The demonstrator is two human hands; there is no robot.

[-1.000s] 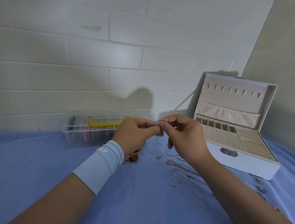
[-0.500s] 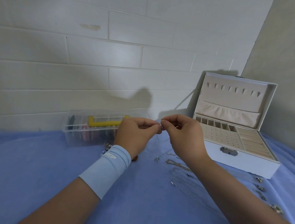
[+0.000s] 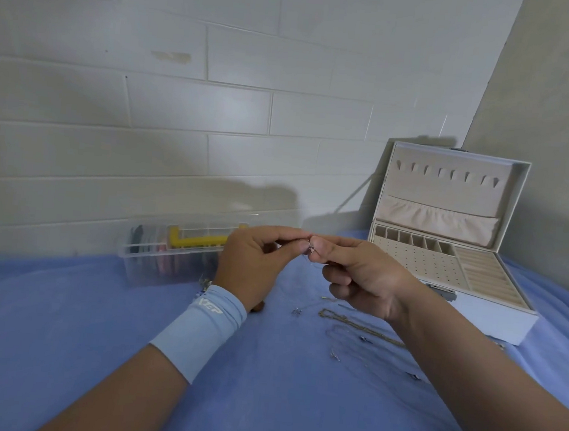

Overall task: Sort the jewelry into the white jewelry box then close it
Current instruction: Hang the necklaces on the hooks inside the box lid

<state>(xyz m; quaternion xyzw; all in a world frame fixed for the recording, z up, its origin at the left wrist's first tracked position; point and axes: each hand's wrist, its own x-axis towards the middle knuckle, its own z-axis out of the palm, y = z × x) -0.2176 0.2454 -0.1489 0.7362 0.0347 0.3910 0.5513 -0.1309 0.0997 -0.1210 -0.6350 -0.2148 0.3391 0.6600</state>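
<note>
My left hand [image 3: 254,264] and my right hand [image 3: 360,277] meet fingertip to fingertip above the blue cloth, both pinching a small silver piece of jewelry [image 3: 311,249]; a thin wire or chain hangs from it. The white jewelry box [image 3: 494,323] stands open at the right, lid upright, its beige tray showing small compartments, a pegged panel and ring rolls. On the cloth below my hands lie a gold chain [image 3: 356,326], thin silver chains and several small pieces [image 3: 297,311].
A clear plastic organizer [image 3: 172,257] with a yellow handle stands against the brick wall at the left, behind my left hand. A blue cloth [image 3: 59,333] covers the table. A light blue wristband sits on my left wrist. A grey wall closes the right side.
Both hands stay joined on the small piece and have lifted slightly. The camera has tilted a little; the loose pieces on the cloth lie as before.
</note>
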